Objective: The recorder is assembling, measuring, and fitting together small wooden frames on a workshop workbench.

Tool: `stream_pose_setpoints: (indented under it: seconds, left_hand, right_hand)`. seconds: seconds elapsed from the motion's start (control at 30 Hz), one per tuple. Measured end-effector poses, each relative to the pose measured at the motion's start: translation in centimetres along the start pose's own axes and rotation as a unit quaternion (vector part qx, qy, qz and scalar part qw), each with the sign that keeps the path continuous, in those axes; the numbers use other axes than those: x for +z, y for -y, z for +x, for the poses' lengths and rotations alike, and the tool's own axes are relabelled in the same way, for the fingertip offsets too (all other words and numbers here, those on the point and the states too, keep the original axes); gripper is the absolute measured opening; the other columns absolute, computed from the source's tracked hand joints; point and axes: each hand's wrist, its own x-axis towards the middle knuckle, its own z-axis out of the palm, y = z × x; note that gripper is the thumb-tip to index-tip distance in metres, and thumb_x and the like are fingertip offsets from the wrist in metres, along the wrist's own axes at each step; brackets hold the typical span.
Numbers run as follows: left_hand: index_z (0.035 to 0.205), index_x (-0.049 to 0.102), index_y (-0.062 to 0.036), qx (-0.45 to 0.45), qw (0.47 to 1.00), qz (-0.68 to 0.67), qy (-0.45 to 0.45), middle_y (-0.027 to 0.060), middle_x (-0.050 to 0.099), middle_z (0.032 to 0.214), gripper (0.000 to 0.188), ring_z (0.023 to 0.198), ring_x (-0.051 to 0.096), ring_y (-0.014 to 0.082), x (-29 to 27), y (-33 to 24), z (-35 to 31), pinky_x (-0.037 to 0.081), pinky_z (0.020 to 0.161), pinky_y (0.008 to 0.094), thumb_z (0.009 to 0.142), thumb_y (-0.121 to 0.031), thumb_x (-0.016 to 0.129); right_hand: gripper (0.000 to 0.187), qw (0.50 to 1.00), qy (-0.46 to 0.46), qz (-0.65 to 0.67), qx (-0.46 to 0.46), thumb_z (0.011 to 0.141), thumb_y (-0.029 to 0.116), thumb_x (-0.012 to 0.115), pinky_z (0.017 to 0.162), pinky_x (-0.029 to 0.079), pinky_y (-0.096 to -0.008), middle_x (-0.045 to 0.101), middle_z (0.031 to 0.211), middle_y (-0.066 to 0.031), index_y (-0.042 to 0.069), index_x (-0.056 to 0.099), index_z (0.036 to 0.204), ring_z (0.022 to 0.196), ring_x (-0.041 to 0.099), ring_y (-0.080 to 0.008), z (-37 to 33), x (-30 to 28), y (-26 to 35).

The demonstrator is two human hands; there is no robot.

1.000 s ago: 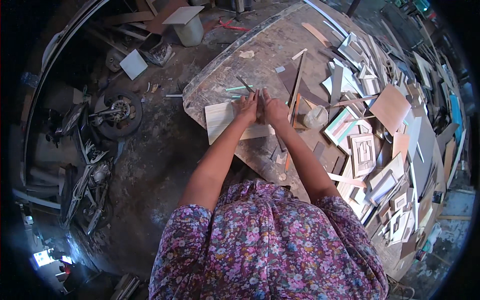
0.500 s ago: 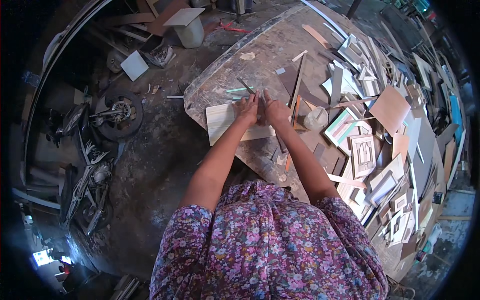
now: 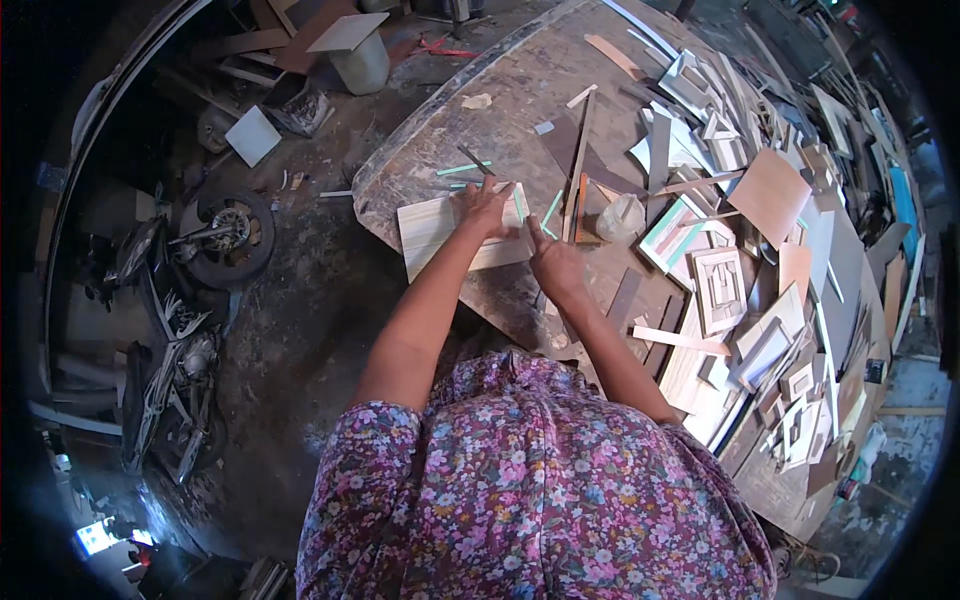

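My left hand (image 3: 483,208) lies on a pale, wood-grained board (image 3: 425,235), fingers spread over its right part. A thin dark stick (image 3: 474,159) extends beyond those fingertips; I cannot tell whether the hand touches it. Beside the board's right edge is my right hand (image 3: 557,268), with its index finger stretched forward and the others curled. What it grips is hidden. A narrow green strip (image 3: 520,204) runs along the board's right edge, near both hands. More green strips (image 3: 551,212) lie to the right and past the board's far edge.
Right of my hands are a dark wooden batten (image 3: 578,150), an orange strip (image 3: 581,205) and a clear plastic bag (image 3: 621,219). Offcuts and small framed panels (image 3: 721,290) are heaped across the table's right side. Motorcycle parts (image 3: 228,235) stand on the floor at left.
My right hand has come back toward me along the board's right edge, away from my left hand. Green strips near the edge now show. The left hand stays on the board.
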Motion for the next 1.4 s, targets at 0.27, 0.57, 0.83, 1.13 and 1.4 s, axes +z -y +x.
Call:
stream_pose_setpoints:
  seconds: [0.27, 0.57, 0.83, 1.13, 1.4]
  left_hand:
    - [0.127, 0.020, -0.0202, 0.007, 1.000, -0.009, -0.025, 0.0040, 0.029, 0.121, 0.096, 0.111, 0.031, 0.0322, 1.0, 0.4, 0.3, 0.025, 0.087, 0.0613, 0.049, -0.028, 0.075]
    - [0.128, 0.018, -0.0190, -0.001, 0.998, -0.022, -0.053, 0.0013, 0.031, 0.120, 0.083, 0.110, 0.033, 0.0304, 1.4, 0.2, 0.7, 0.025, 0.086, 0.0610, 0.061, -0.013, 0.066]
    - [0.128, 0.016, -0.0231, -0.010, 0.998, -0.011, -0.054, 0.0014, 0.030, 0.120, 0.102, 0.108, 0.033, 0.0321, 2.1, 0.6, 1.1, 0.025, 0.087, 0.0589, 0.046, -0.022, 0.076]
    - [0.127, 0.020, -0.0293, 0.009, 1.000, 0.010, -0.020, 0.0023, 0.028, 0.122, 0.091, 0.113, 0.029, 0.0324, 1.6, 0.6, 1.7, 0.024, 0.086, 0.0626, 0.054, -0.020, 0.074]
    - [0.128, 0.016, -0.0292, -0.011, 1.000, -0.008, -0.008, 0.0024, 0.028, 0.123, 0.096, 0.113, 0.030, 0.0323, 0.9, 0.1, 0.2, 0.024, 0.086, 0.0623, 0.053, -0.019, 0.074]
  right_hand:
    - [0.049, 0.999, 0.032, -0.017, 0.005, 0.075, 0.011, 0.040, 0.046, 0.046, -0.0366, 0.058, 0.064, -0.0132, 0.013, 0.032, 0.124, 0.054, 0.058, -0.0260, 3.2, -1.7, 0.8]
    - [0.048, 1.000, 0.017, -0.015, -0.020, 0.076, 0.012, 0.044, 0.055, 0.048, -0.0368, 0.059, 0.073, -0.0141, 0.009, 0.032, 0.122, 0.069, 0.059, -0.0278, 8.0, -1.4, 1.1]
    - [0.062, 1.000, 0.005, 0.008, -0.014, 0.069, 0.016, 0.054, 0.051, 0.046, -0.0387, 0.057, 0.069, -0.0148, 0.013, 0.027, 0.125, 0.061, 0.058, -0.0296, 6.9, 0.2, 0.9]
    - [0.060, 1.000, -0.006, 0.018, 0.023, 0.072, 0.024, 0.052, 0.045, 0.045, -0.0368, 0.057, 0.064, -0.0139, 0.013, 0.026, 0.126, 0.056, 0.058, -0.0272, 6.6, 0.4, 0.9]
    - [0.058, 1.000, -0.006, 0.006, 0.006, 0.073, 0.022, 0.051, 0.049, 0.046, -0.0396, 0.058, 0.065, -0.0144, 0.013, 0.026, 0.125, 0.059, 0.058, -0.0286, 4.2, -0.4, 1.7]
